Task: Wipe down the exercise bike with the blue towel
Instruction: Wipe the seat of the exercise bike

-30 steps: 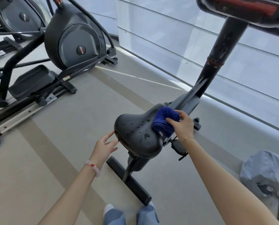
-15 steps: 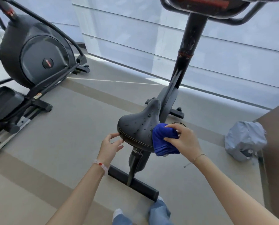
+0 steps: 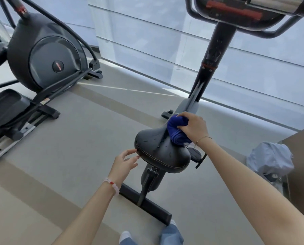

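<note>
The exercise bike stands in front of me, its black saddle (image 3: 161,152) in the centre and its dark post (image 3: 211,57) rising to the console at the top right. My right hand (image 3: 193,125) grips the bunched blue towel (image 3: 176,132) and presses it on the narrow front part of the saddle. My left hand (image 3: 124,164) is at the saddle's rear left edge, fingers spread, fingertips touching the rim. It holds nothing.
An elliptical trainer (image 3: 41,62) with a foot plate fills the left side. The bike's rear floor bar (image 3: 147,205) lies just ahead of my feet (image 3: 126,236). A grey-blue bundle (image 3: 269,159) lies on the floor at the right, beside a brown surface. Frosted window panels run behind.
My right hand has carried the towel from the saddle's right side forward onto its nose. My left hand stays at the rear edge. The view has shifted.
</note>
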A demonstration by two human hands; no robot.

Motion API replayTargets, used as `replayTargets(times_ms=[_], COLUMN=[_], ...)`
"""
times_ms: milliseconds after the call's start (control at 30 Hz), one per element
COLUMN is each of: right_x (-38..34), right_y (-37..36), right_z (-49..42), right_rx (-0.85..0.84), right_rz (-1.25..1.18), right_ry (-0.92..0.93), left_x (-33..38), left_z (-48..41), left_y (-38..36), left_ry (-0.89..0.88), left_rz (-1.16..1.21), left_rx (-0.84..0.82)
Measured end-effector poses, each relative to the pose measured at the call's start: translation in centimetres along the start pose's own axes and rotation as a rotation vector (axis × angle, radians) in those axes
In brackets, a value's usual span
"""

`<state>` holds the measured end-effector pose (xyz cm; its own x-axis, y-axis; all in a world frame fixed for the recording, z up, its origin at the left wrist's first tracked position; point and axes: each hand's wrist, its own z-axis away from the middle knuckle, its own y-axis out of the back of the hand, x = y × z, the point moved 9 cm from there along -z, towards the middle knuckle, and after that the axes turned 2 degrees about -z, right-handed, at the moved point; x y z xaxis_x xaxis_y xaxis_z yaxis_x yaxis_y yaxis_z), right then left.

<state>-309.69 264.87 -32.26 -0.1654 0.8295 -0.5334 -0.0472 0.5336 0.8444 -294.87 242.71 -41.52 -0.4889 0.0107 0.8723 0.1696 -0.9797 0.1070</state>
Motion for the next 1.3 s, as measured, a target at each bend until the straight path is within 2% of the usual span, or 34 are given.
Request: replayTargets(times_ms=[267, 667, 833, 1067, 1300], right_x=[0.0, -2.4, -2.9, -2.7, -2.8], right_y=[0.5, -0.5, -1.0, -0.5, -0.5], right_z=[-2.7, 6.7, 6.6, 0.5, -0.2], right_rx=[-0.098, -0.268, -0.238, -0.124, -0.153], right_rz=[0.046, -0.01, 0.047, 0.092, 0.117], right_ry=[0.058, 0.229, 0.251, 0.164, 0.142], left_x=[-0.1, 0.3, 0.0, -0.3, -0.2], left_z=[-0.3, 0.0, -0.6, -0.6, -0.4], left_y=[-0.1, -0.4, -0.3, -0.2, -0.3], left_ry=[0.02, -0.043, -0.043, -0.025, -0.015], left_rz=[-0.043, 0.082, 0.097, 0.172, 0.199], left_rx=[0.061, 0.048, 0.045, 0.026, 0.019])
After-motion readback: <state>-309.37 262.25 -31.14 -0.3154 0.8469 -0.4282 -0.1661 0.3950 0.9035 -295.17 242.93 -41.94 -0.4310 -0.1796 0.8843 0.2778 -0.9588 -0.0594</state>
